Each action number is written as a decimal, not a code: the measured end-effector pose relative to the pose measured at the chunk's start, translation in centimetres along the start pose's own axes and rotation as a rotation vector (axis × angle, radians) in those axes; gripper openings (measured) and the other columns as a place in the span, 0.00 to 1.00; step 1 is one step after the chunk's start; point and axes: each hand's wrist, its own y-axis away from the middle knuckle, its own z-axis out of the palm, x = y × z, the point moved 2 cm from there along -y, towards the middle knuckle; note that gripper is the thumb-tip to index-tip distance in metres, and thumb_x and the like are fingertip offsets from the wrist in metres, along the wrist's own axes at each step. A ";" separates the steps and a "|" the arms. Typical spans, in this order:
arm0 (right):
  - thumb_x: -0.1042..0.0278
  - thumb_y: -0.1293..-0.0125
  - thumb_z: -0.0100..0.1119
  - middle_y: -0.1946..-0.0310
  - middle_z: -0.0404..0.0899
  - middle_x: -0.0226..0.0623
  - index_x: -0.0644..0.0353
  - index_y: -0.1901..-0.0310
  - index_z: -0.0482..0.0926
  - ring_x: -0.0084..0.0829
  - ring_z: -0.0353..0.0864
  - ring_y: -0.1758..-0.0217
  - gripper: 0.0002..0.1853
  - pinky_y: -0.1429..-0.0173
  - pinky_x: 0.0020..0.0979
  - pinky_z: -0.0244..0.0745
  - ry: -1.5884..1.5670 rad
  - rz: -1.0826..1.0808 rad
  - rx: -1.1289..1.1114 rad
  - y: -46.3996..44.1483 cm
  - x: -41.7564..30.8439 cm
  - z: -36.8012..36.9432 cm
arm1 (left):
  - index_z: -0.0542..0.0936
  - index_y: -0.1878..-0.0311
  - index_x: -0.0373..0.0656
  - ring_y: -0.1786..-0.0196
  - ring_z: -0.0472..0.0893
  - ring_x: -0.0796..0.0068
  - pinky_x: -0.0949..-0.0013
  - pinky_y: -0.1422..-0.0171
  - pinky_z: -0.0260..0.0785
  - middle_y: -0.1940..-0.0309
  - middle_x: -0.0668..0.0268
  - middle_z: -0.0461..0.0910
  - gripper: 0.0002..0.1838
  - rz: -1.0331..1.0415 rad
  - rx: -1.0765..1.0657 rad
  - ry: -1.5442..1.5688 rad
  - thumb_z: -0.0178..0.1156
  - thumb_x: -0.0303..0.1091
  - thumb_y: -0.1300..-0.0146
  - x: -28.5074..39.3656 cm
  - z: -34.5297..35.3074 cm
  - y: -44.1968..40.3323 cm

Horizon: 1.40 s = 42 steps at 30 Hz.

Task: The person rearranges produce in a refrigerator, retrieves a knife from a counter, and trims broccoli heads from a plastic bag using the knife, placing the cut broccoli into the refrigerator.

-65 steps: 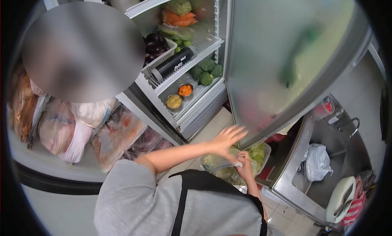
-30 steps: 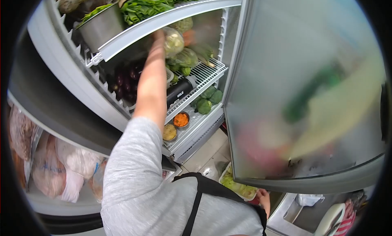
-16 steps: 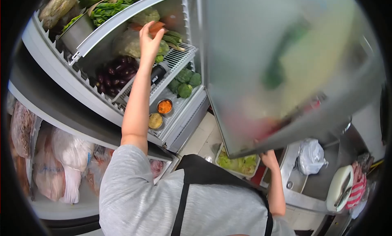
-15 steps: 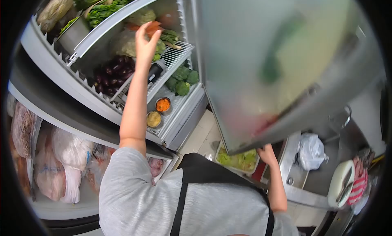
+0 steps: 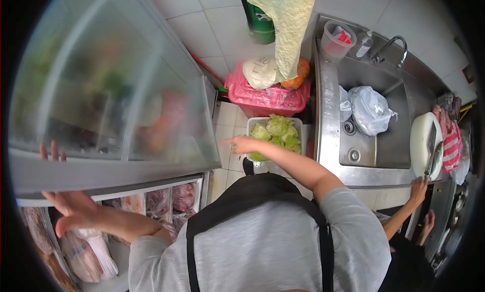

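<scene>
At the glass fridge door [image 5: 101, 90], my left hand [image 5: 76, 211] reaches its frame. The fingers are stretched and spread, with their tips showing beyond the frame and the middle hidden behind it. The thumb stands apart, above the open freezer chest [image 5: 121, 259]. My right hand [image 5: 243, 144] hangs empty beside a white tub [image 5: 250, 124] of lettuce [image 5: 278, 126], its fingers extended to the left. Through the glass, the fridge's contents look blurred.
Bagged meat [image 5: 184, 197] fills the freezer compartments. Behind the lettuce stands a pink lidded bin [image 5: 268, 101] under a yellow cloth [image 5: 285, 24]. The steel sink [image 5: 396, 150] holds a white plastic bag [image 5: 371, 110]. Another person's hand [image 5: 418, 190] is at the counter's right end.
The fridge door has swung left across the shelves. My left hand has come down from the shelves to the door. My right hand has let go of the door edge.
</scene>
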 end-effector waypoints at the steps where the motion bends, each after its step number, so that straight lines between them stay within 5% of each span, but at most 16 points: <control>1: 0.62 0.48 0.55 0.50 0.71 0.47 0.49 0.42 0.65 0.42 0.72 0.50 0.29 0.44 0.36 0.66 0.029 0.075 0.021 -0.7 3.6 -0.3 | 0.52 0.38 0.29 0.37 0.55 0.42 0.45 0.34 0.41 0.38 0.40 0.51 0.61 0.001 0.020 -0.080 0.40 0.79 0.60 -0.2 -0.6 -0.1; 5: 0.58 0.54 0.58 0.57 0.76 0.45 0.54 0.52 0.75 0.41 0.76 0.57 0.23 0.51 0.35 0.69 0.265 0.379 -0.024 -0.4 13.9 -5.8 | 0.55 0.39 0.29 0.39 0.59 0.42 0.45 0.34 0.42 0.40 0.39 0.54 0.58 -0.046 0.193 -0.273 0.41 0.77 0.57 -3.2 -3.6 -1.5; 8: 0.58 0.52 0.60 0.64 0.78 0.41 0.57 0.59 0.78 0.33 0.77 0.61 0.19 0.59 0.31 0.72 -0.164 0.603 0.482 -1.1 26.4 -7.6 | 0.57 0.40 0.29 0.40 0.61 0.43 0.46 0.35 0.45 0.42 0.39 0.57 0.53 -0.048 0.223 -0.307 0.43 0.74 0.53 -6.2 -8.0 -2.5; 10: 0.54 0.56 0.62 0.60 0.77 0.49 0.65 0.58 0.77 0.39 0.77 0.59 0.25 0.54 0.34 0.71 -0.397 0.735 0.487 -1.6 29.1 -10.3 | 0.63 0.42 0.36 0.40 0.62 0.49 0.54 0.35 0.50 0.43 0.46 0.63 0.45 0.009 0.291 -0.304 0.46 0.69 0.50 -7.4 -9.7 -2.4; 12: 0.65 0.50 0.60 0.61 0.76 0.35 0.65 0.56 0.73 0.31 0.75 0.61 0.20 0.60 0.31 0.71 -0.618 0.768 0.973 -3.8 35.5 -10.3 | 0.66 0.45 0.37 0.45 0.66 0.54 0.54 0.36 0.53 0.47 0.54 0.67 0.35 0.335 0.504 -0.405 0.47 0.60 0.45 -8.5 -12.1 -1.5; 13: 0.65 0.50 0.60 0.61 0.76 0.35 0.65 0.56 0.73 0.31 0.75 0.61 0.20 0.60 0.31 0.71 -0.619 0.774 0.971 -5.1 36.3 -10.6 | 0.67 0.46 0.38 0.47 0.68 0.56 0.54 0.37 0.55 0.49 0.57 0.69 0.31 0.548 0.524 -0.502 0.47 0.55 0.43 -8.6 -11.4 -1.1; 15: 0.70 0.49 0.59 0.58 0.74 0.35 0.63 0.51 0.69 0.33 0.75 0.58 0.22 0.57 0.34 0.72 -0.713 0.344 1.406 -7.4 37.2 -11.5 | 0.68 0.49 0.38 0.48 0.68 0.57 0.52 0.39 0.57 0.50 0.57 0.69 0.25 0.892 0.354 -0.658 0.47 0.48 0.42 -10.2 -7.8 0.8; 17: 0.72 0.49 0.59 0.58 0.74 0.37 0.63 0.50 0.68 0.34 0.74 0.57 0.23 0.55 0.35 0.72 -1.098 0.261 1.458 -9.9 36.1 -12.6 | 0.68 0.50 0.36 0.47 0.68 0.56 0.51 0.41 0.58 0.48 0.53 0.67 0.23 0.434 0.492 -0.486 0.47 0.44 0.43 -14.3 0.3 4.5; 18: 0.73 0.49 0.59 0.58 0.74 0.38 0.64 0.49 0.67 0.34 0.74 0.55 0.24 0.52 0.36 0.72 -1.489 0.155 1.476 -10.8 36.1 -13.0 | 0.66 0.49 0.34 0.45 0.67 0.56 0.52 0.41 0.58 0.47 0.50 0.65 0.24 0.313 0.177 -0.366 0.47 0.42 0.44 -17.4 4.6 5.9; 22: 0.73 0.49 0.60 0.59 0.74 0.40 0.67 0.52 0.68 0.35 0.76 0.60 0.22 0.55 0.31 0.75 -1.534 0.265 1.623 -12.4 32.8 -15.9 | 0.69 0.49 0.40 0.41 0.64 0.66 0.63 0.40 0.57 0.45 0.61 0.66 0.26 -0.627 -0.545 -0.231 0.62 0.29 0.54 -30.3 15.7 16.4; 28: 0.69 0.50 0.62 0.62 0.75 0.39 0.68 0.50 0.67 0.30 0.77 0.61 0.25 0.62 0.24 0.73 -1.601 0.523 1.299 -12.3 23.0 -15.8 | 0.60 0.41 0.41 0.43 0.66 0.64 0.61 0.41 0.59 0.46 0.59 0.65 0.33 -1.636 -0.638 0.435 0.55 0.52 0.44 -41.8 27.4 29.0; 30: 0.68 0.49 0.61 0.62 0.76 0.39 0.68 0.52 0.68 0.30 0.77 0.61 0.23 0.62 0.25 0.73 -1.563 0.585 1.029 -12.2 23.8 -11.9 | 0.53 0.36 0.44 0.37 0.56 0.59 0.53 0.36 0.48 0.39 0.55 0.56 0.44 -1.785 -0.582 0.506 0.51 0.65 0.49 -45.5 31.0 32.4; 32: 0.68 0.48 0.60 0.63 0.76 0.38 0.67 0.53 0.70 0.29 0.77 0.61 0.21 0.61 0.27 0.72 -1.089 0.607 0.812 -11.8 29.6 -8.2 | 0.51 0.36 0.44 0.36 0.55 0.58 0.52 0.36 0.47 0.37 0.55 0.52 0.47 -1.935 -0.489 0.602 0.52 0.66 0.51 -48.7 33.6 35.9; 35: 0.66 0.46 0.56 0.63 0.77 0.39 0.63 0.58 0.75 0.34 0.75 0.57 0.15 0.54 0.35 0.69 -0.060 0.672 1.505 -4.9 34.1 -9.3 | 0.49 0.35 0.44 0.35 0.53 0.56 0.52 0.35 0.45 0.35 0.54 0.47 0.50 -2.069 -0.421 0.647 0.54 0.67 0.53 -50.2 35.0 37.8; 37: 0.64 0.48 0.57 0.63 0.77 0.43 0.62 0.59 0.76 0.40 0.74 0.55 0.15 0.52 0.36 0.67 0.498 0.823 1.277 -1.5 35.5 -14.5 | 0.48 0.35 0.43 0.35 0.51 0.56 0.52 0.35 0.44 0.34 0.56 0.46 0.50 -2.069 -0.407 0.602 0.56 0.64 0.53 -50.0 34.7 37.9; 42: 0.64 0.48 0.58 0.65 0.77 0.44 0.62 0.60 0.75 0.39 0.75 0.57 0.15 0.53 0.36 0.67 -0.053 0.774 1.301 -1.4 38.5 -20.4 | 0.53 0.36 0.44 0.38 0.56 0.59 0.54 0.37 0.46 0.37 0.59 0.53 0.46 -2.032 -0.318 0.565 0.55 0.63 0.52 -51.4 34.2 37.5</control>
